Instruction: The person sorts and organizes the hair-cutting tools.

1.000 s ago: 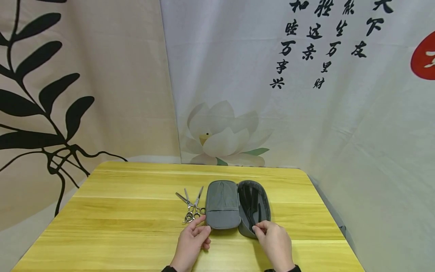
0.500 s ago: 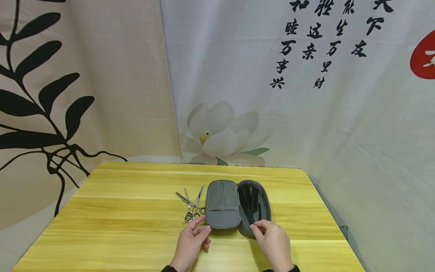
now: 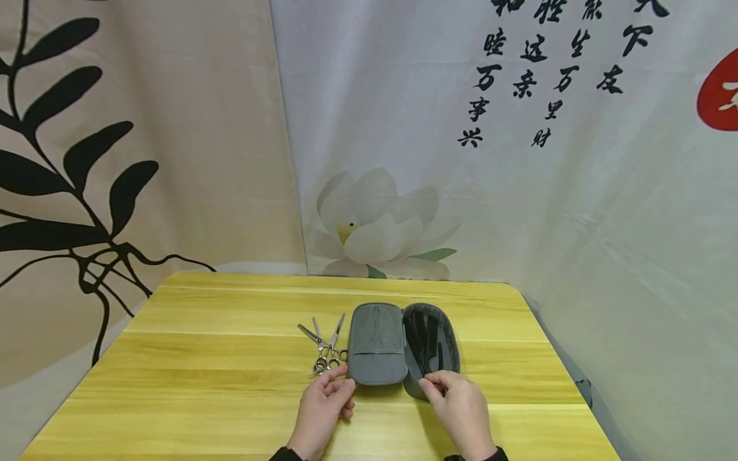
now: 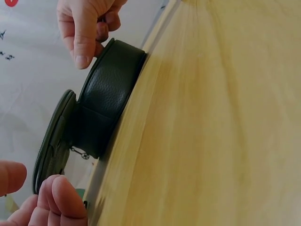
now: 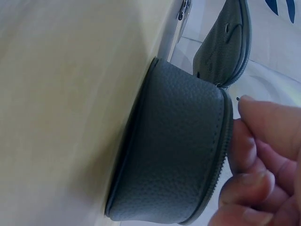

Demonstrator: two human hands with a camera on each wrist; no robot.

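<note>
An unfolded grey zip case (image 3: 377,368) lies on the table in the head view. Its deep right half holds a black comb-like tool (image 3: 431,339) and a thin black cord (image 3: 421,362). My right hand (image 3: 461,406) is over the near end of that half, thumb and index together at the cord; the pinched bit is mostly hidden. In the right wrist view its fingers are curled beside the zipped rim (image 5: 225,141). My left hand (image 3: 323,406) rests at the near left corner of the flat half, fingers loosely bent against its edge, thumb apart from it.
Two pairs of silver hairdressing scissors (image 3: 325,349) lie spread just left of the case, beyond my left index finger. The wooden table (image 3: 202,358) ends at a printed cloth backdrop (image 3: 369,128).
My right hand has shifted slightly left along the near end of the case's deep half. The left hand, case and scissors stay put.
</note>
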